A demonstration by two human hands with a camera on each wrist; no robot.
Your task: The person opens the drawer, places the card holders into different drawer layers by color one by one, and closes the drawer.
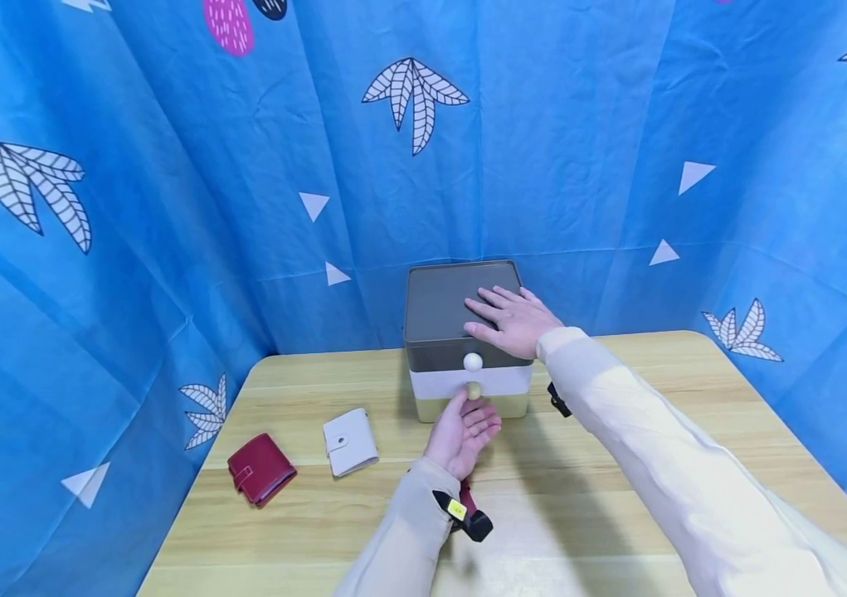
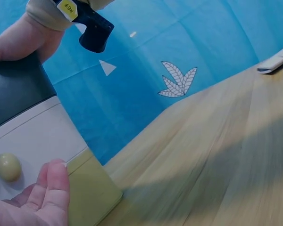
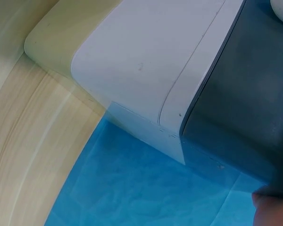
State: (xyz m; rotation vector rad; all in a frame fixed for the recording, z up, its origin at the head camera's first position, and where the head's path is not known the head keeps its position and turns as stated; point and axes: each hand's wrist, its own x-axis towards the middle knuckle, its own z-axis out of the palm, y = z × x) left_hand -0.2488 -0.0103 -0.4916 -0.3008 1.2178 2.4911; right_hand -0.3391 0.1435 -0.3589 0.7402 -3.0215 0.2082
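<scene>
A small drawer box (image 1: 460, 303) with a dark top layer, a white middle and a pale yellow base stands at the back of the table. My right hand (image 1: 516, 319) rests on its lid with the fingers spread. One white knob (image 1: 473, 361) sits on the dark layer, and a yellowish knob (image 2: 8, 167) shows against the white layer. My left hand (image 1: 460, 435) is palm up just below the yellowish knob, thumb beside it and other fingers loosely bent. Those bent fingers are apart from the knob in the left wrist view. All the layers look closed.
To the left on the wooden table (image 1: 304, 531) lie a white wallet (image 1: 352, 442) and a red wallet (image 1: 262, 469). A blue patterned curtain (image 1: 580, 166) hangs behind the box and along both sides of the table.
</scene>
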